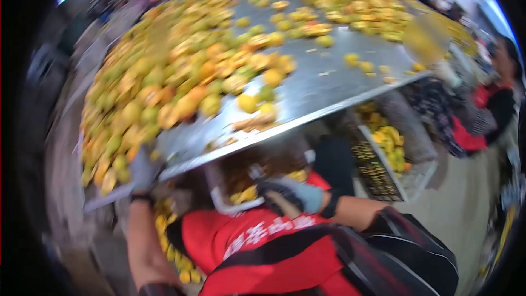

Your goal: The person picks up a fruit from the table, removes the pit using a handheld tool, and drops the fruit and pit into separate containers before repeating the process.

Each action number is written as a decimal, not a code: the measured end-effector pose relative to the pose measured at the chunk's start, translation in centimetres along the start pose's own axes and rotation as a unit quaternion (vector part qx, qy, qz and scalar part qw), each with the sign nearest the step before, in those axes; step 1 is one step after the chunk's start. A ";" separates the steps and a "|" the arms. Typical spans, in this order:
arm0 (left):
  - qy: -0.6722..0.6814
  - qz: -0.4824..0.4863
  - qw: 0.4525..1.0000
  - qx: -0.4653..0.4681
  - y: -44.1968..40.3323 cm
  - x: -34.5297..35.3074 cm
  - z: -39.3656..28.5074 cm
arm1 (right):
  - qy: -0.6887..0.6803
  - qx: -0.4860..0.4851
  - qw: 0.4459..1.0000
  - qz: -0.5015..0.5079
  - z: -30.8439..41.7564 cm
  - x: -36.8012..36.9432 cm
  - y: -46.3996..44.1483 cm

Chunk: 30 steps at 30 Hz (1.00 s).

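Note:
My left hand point(145, 169), in a grey glove, is at the front left edge of the metal table point(312, 98). It touches or nearly touches the heap of yellow, green and orange citrus-like fruit point(131, 112); its fingers are blurred. My right hand point(296, 194), in a grey and dark glove, is closed in front of my red apron point(246, 241). A small tool with a pale metallic tip point(256, 172) seems to stick out of it, its kind unclear. Just beyond that hand, a white bin point(215, 189) under the table edge holds yellow pieces.
Peel-like scraps point(249, 126) lie by the table's front edge. A white crate point(419, 189) of yellow fruit stands to the right, near a person in red and black point(482, 115). More yellow fruit point(183, 263) lies low on my left. Other people are farther back.

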<state>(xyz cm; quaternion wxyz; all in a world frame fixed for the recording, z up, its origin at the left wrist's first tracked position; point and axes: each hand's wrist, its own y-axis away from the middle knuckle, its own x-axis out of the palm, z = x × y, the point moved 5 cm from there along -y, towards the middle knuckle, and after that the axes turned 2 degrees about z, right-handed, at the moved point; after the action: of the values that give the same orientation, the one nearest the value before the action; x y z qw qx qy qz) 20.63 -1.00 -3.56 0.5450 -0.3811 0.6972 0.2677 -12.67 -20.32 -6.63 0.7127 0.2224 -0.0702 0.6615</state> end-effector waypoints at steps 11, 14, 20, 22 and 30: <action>0.762 0.118 0.636 0.043 9.4 -0.1 -14.4 | -0.066 -0.019 0.998 -0.011 5.9 3.8 -5.8; 0.750 0.099 0.651 0.065 10.5 1.8 -15.3 | -0.076 -0.027 0.997 -0.013 5.6 4.2 -7.1; 0.869 0.172 0.464 0.019 12.0 2.8 -15.1 | -0.031 0.005 0.999 0.031 6.2 5.8 -6.9; 0.894 0.170 0.414 0.008 12.0 2.8 -14.9 | 0.043 0.048 0.998 0.021 6.2 4.8 -6.2; 0.907 0.127 0.392 -0.081 12.7 2.3 -15.5 | 0.429 -0.053 0.902 0.006 6.7 5.6 -5.3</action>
<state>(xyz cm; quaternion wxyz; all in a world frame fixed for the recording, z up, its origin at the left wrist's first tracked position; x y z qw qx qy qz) 1.30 -6.59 -2.27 -0.4838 -0.3481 0.7947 -0.1151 -5.60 -18.12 0.37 0.6807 -0.1217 0.2065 0.6922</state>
